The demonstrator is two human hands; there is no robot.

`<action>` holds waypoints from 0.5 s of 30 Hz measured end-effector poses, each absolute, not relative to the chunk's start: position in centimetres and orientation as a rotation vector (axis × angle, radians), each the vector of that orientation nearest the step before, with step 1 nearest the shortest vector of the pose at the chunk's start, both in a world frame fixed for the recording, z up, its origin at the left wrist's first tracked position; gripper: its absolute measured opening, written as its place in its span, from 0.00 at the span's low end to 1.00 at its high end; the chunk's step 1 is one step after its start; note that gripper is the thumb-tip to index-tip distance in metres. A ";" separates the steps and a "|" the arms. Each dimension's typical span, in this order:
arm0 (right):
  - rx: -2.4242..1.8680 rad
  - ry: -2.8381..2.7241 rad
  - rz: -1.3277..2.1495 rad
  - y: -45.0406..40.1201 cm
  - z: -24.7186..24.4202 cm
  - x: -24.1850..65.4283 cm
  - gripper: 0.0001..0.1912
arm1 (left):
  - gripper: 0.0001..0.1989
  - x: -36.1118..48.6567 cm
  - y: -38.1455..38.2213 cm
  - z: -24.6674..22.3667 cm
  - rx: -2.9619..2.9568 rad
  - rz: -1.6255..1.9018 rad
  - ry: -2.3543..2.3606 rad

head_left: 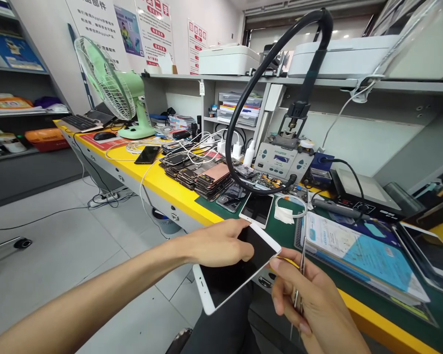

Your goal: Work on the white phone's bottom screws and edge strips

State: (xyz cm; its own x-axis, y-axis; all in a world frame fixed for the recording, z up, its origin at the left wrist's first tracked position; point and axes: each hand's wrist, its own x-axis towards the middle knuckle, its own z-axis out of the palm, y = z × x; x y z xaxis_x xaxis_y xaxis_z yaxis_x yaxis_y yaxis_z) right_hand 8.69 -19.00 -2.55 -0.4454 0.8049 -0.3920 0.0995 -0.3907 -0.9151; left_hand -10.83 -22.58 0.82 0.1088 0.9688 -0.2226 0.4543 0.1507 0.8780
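A white-framed smartphone (224, 282) with a dark screen is held tilted in front of the bench edge, above my lap. My left hand (216, 243) reaches across it, with a bent finger on the glass and the others at the far edge. At the phone's right corner, the thumb and forefinger of my right hand (313, 295) touch the frame. That same hand also holds thin metal tweezers (303, 260), pointing up between the fingers. Another white phone (257, 210) lies on the green mat just beyond.
Stacks of phone screens (212, 178) lie on the yellow bench. A hot-air station (280, 160) with a thick black hose (239, 105) stands behind. Papers (357, 250) and a tablet (431, 250) lie at right. A green fan (136, 98) stands far left.
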 end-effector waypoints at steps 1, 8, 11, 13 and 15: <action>-1.247 -1.336 1.897 -19.1 -2.5 8.6 0.19 | 0.18 -10.8 -22.6 0.9 1.447 0.694 1.490; -1.219 -1.343 1.912 -19.5 -2.3 8.4 0.15 | 0.15 -10.6 -22.4 1.4 1.416 0.717 1.492; -1.198 -1.354 1.913 -19.7 -2.4 8.3 0.15 | 0.14 -10.6 -22.4 1.6 1.402 0.730 1.495; -1.187 -1.347 1.916 -19.8 -2.4 8.2 0.16 | 0.14 -10.6 -22.3 1.8 1.393 0.737 1.499; -1.183 -1.327 1.919 -20.0 -2.3 8.0 0.17 | 0.12 -10.6 -22.3 1.8 1.386 0.744 1.497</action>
